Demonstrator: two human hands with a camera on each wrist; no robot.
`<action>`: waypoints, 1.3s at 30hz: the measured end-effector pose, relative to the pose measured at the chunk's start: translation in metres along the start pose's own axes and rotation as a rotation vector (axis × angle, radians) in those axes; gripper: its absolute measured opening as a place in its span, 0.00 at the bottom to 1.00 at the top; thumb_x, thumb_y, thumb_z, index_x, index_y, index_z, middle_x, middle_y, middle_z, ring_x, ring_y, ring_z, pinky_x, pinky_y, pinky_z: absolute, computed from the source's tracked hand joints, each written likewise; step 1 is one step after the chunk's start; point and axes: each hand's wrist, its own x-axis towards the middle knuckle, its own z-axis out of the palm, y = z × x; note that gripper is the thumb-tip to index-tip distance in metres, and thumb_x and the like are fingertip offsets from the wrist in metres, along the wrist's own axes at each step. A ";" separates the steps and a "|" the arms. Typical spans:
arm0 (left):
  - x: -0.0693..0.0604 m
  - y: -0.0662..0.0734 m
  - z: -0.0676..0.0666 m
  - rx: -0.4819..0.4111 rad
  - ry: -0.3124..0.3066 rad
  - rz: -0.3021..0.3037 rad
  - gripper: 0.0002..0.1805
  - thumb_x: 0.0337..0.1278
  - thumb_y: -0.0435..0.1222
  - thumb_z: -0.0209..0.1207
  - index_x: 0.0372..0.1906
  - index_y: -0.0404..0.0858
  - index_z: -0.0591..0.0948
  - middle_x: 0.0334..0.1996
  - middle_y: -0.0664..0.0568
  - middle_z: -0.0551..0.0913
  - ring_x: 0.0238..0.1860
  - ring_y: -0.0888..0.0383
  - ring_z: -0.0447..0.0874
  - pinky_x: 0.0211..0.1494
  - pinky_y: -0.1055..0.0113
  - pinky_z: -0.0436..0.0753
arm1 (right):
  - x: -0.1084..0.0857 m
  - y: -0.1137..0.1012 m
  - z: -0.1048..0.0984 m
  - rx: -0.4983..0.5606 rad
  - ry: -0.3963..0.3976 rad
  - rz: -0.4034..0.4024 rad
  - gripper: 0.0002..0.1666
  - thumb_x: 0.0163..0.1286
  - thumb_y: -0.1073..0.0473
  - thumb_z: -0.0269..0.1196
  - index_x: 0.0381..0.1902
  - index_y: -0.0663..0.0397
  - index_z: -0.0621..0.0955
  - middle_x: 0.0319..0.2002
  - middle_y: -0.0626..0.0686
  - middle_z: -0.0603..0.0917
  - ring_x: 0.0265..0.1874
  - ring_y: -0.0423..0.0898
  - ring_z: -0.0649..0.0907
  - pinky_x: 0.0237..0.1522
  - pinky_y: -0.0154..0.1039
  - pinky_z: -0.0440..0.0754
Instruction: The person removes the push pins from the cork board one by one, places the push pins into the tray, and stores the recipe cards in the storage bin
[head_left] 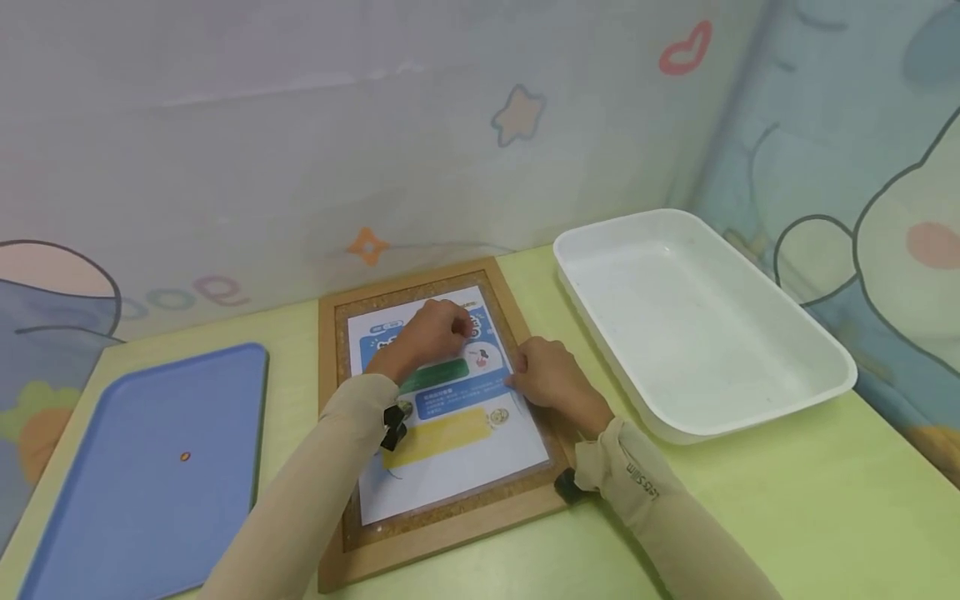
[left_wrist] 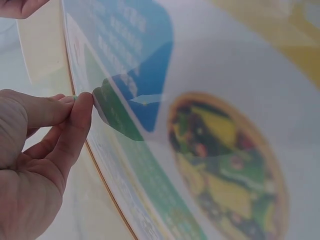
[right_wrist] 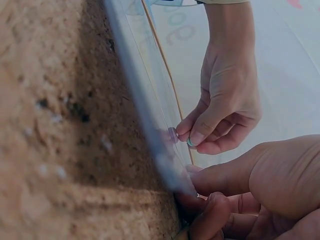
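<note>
A printed sheet [head_left: 450, 462] in a clear cover lies on a wood-framed cork board [head_left: 420, 537]. Above its upper part, my left hand [head_left: 431, 333] pinches a tiny green item [right_wrist: 190, 142] between thumb and forefinger; in the left wrist view that hand [left_wrist: 45, 135] has its fingertips at the sheet's glossy surface. At the sheet's right edge is my right hand [head_left: 555, 379]. The right wrist view shows this hand [right_wrist: 280, 185] with thumb and fingers pinching the edge of the cover [right_wrist: 155, 135], close over the cork.
A blue tray [head_left: 172, 483] with a small round orange item [head_left: 185, 457] lies left of the board. To the right stands a deep white tray [head_left: 697, 317]. A patterned cloth wall [head_left: 300, 150] rises behind the green-yellow table [head_left: 840, 500].
</note>
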 end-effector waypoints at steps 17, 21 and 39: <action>-0.023 -0.002 -0.006 0.005 0.119 -0.005 0.05 0.63 0.30 0.59 0.38 0.34 0.85 0.35 0.47 0.84 0.35 0.53 0.76 0.41 0.60 0.77 | 0.003 0.000 0.001 -0.003 -0.003 -0.008 0.16 0.63 0.58 0.70 0.21 0.56 0.75 0.21 0.53 0.77 0.23 0.48 0.78 0.22 0.35 0.69; -0.042 -0.004 -0.015 -0.022 0.147 -0.038 0.04 0.63 0.30 0.60 0.39 0.34 0.84 0.35 0.47 0.84 0.35 0.52 0.77 0.41 0.60 0.77 | 0.003 -0.001 -0.001 -0.001 -0.003 0.001 0.15 0.63 0.59 0.69 0.22 0.56 0.75 0.22 0.54 0.78 0.23 0.48 0.78 0.23 0.34 0.70; -0.136 -0.037 -0.031 0.009 0.300 -0.127 0.02 0.56 0.26 0.63 0.34 0.33 0.82 0.29 0.47 0.85 0.30 0.55 0.78 0.33 0.63 0.77 | 0.004 0.001 0.000 -0.005 0.006 -0.013 0.16 0.63 0.58 0.69 0.22 0.56 0.75 0.22 0.53 0.76 0.24 0.48 0.78 0.23 0.34 0.69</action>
